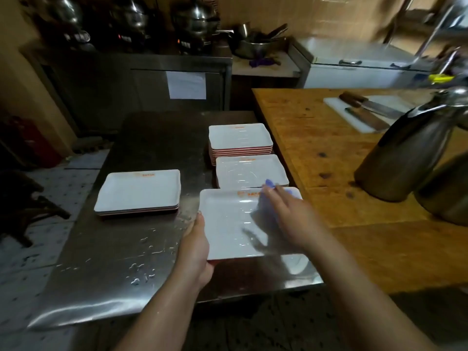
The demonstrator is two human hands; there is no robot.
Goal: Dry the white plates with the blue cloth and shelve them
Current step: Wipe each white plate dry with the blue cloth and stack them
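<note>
Left hand [196, 245] gripping glossy rectangular plate [228, 224], right hand [291, 214] fingers pressing blue cloth [266, 214]

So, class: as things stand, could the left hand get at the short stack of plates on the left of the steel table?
Probably not yet. The left hand grips the plate being wiped. The way to the short stack looks free across bare steel table, but the hand must let go first.

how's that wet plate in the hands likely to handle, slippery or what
The held plate is probably slippery: its glossy surface shows water streaks. It looks stiff, keeping flat though the left hand grips only one edge. Likely breakable if dropped onto the steel table.
</note>
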